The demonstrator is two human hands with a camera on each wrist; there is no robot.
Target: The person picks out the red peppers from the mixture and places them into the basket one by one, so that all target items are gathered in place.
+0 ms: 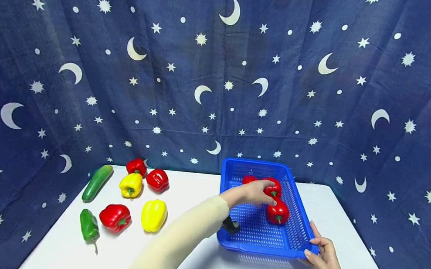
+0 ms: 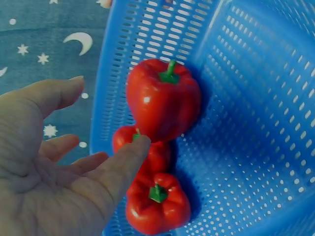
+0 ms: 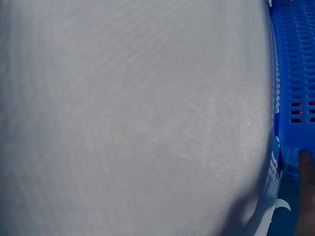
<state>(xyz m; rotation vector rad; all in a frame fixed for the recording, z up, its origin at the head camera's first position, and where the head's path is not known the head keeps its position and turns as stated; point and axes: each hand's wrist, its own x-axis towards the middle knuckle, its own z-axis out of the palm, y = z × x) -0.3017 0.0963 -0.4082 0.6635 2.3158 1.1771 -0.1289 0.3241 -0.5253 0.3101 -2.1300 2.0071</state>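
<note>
A blue perforated plastic basket (image 1: 251,248) stands on the right side of the table, tilted slightly in view. Inside it, along the far right side, lie three red bell peppers (image 1: 277,212). My left hand (image 1: 254,192) reaches over the basket, above the peppers, with fingers spread and nothing held. In the left wrist view its index or thumb tip overlaps one red bell pepper (image 2: 158,202) region; contact cannot be told. At the basket's near right corner my right hand (image 1: 325,255) grips the rim, thumb on top and fingers along the outer wall.
On the left of the white table (image 1: 190,219) lie a cucumber (image 1: 97,183), a green pepper (image 1: 89,225), several more red bell peppers (image 1: 115,218) and two yellow bell peppers (image 1: 153,215). A dark blue curtain (image 1: 185,118) with moons and stars surrounds the table.
</note>
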